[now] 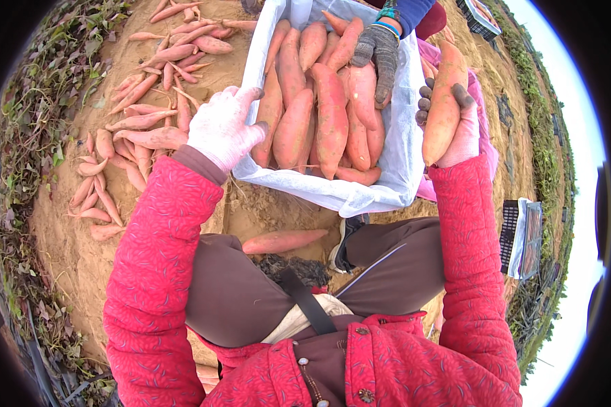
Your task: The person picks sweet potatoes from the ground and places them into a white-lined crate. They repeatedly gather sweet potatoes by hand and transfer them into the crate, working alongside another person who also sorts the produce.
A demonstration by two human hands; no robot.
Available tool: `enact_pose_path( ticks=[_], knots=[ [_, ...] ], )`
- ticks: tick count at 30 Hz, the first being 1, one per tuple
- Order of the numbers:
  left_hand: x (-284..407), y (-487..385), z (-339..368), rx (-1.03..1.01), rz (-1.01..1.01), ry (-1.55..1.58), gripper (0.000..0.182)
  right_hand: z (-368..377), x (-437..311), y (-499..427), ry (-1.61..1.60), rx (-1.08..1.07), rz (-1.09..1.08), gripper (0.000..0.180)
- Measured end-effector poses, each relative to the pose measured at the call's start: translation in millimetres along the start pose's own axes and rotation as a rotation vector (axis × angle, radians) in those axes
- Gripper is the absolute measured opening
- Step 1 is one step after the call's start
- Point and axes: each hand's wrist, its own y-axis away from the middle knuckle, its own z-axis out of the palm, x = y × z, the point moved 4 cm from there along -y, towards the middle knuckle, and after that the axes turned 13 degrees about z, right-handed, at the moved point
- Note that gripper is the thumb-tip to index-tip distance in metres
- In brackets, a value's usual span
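Observation:
A crate lined with white fabric (326, 192) stands before me, holding several sweet potatoes (330, 119). My left hand (224, 127), in a pale pink glove with dark fingertips, is at the crate's left rim, its thumb and forefinger apart and nothing held. To the right of the crate, my right hand (455, 122) grips a large sweet potato (444, 96), held roughly upright. Another person's hand in a grey glove (379, 56) reaches into the crate from the far side, over the sweet potatoes at the right.
Loose sweet potatoes (147, 122) lie heaped on the soil to the left. One sweet potato (285, 241) rests between my knees. Pink cloth (481, 117) is beside the crate. Lined crates stand at right (523, 239) and far right (481, 19). Leafy vines (35, 102) border the left.

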Motion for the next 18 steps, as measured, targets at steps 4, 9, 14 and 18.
enact_pose_path(
  ticks=[4, 9, 14, 18],
  knots=[
    [20, -1, 0, 0.051, -0.122, 0.634, 0.057, 33, 23, 25, 0.175, 0.163, 0.001, 0.052],
    [88, 24, 35, -0.175, -0.519, 1.772, 0.062, 112, 91, 67, 0.839, -0.326, -0.081, 0.067],
    [84, 39, 25, -0.038, -0.571, 1.775, 0.056, 62, 66, 7, 0.973, -0.579, 0.310, 0.061],
    [83, 45, 17, 0.105, -0.498, 1.711, 0.055, 3, 52, -31, 1.963, -0.138, -0.101, 0.060]
  ],
)
